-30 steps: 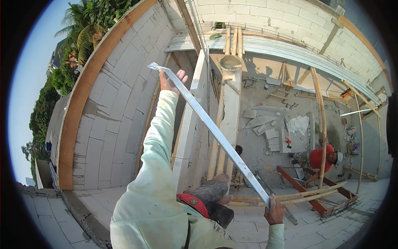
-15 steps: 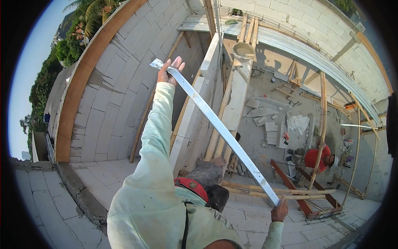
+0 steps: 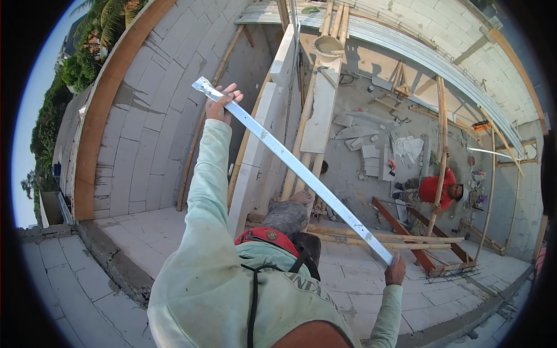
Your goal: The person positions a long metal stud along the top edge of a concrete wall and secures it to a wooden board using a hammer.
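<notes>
A long, narrow silver metal strip (image 3: 301,175) with small holes slants across in front of me, its far end crumpled and bent. My left hand (image 3: 219,107) supports it just below that bent end, the strip lying across the palm with several fingers stretched past it. At the near right end, my right hand (image 3: 395,271) is closed round the strip's tip. Beneath the strip are my bent leg and bare foot (image 3: 300,198), beside bamboo poles and a low block wall (image 3: 248,169).
A mortar bucket (image 3: 328,47) and a hammer (image 3: 328,77) rest on the plank scaffold (image 3: 318,124). Below right, a co-worker in a red shirt (image 3: 438,193) holds an upright bamboo pole (image 3: 442,116). A reddish-brown frame (image 3: 387,223) leans near the ledge. Broken blocks (image 3: 371,159) litter the lower floor.
The view has shifted slightly, so the surroundings sit further left. My right hand has risen with its end of the strip, while my left hand has moved a little left. Both still hold the strip.
</notes>
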{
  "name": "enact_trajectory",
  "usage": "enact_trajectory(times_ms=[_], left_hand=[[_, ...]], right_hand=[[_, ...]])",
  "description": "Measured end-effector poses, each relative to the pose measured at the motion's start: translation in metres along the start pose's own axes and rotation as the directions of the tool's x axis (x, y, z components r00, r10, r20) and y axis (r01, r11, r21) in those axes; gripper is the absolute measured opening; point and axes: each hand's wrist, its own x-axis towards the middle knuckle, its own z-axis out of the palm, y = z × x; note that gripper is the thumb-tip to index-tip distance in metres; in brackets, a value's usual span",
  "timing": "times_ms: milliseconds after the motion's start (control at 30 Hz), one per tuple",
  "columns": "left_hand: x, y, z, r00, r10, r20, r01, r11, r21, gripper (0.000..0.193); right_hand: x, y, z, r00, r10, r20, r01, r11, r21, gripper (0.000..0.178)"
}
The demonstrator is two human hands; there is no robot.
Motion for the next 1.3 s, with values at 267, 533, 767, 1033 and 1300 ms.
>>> enact_trajectory(times_ms=[267,533,767,1033,1300], left_hand=[[-0.029,0.009,-0.005,0.998,0.024,0.052,-0.030,0.994,0.104,0.075],[-0.050,0.031,-0.018,0.997,0.024,0.068,-0.038,0.978,0.205,0.081],[-0.038,0.026,-0.028,0.999,0.005,0.043,-0.013,0.980,0.197,0.085],[0.026,0.030,-0.044,0.998,0.031,-0.049,-0.027,0.996,0.079,0.081],[0.071,-0.022,-0.016,0.989,-0.146,-0.028,0.141,0.980,-0.138,0.053]], right_hand=[[-0.011,0.030,0.000,0.997,-0.020,0.078,0.022,0.999,-0.024,0.050],[0.000,0.035,-0.004,0.985,-0.147,0.085,0.147,0.989,0.008,0.042],[0.027,0.012,-0.025,0.978,-0.073,0.193,0.073,0.997,0.008,0.045],[0.116,-0.011,-0.031,0.984,-0.143,0.108,0.137,0.988,0.065,0.049],[0.250,-0.080,-0.030,0.955,-0.295,0.000,0.291,0.940,0.180,0.051]])
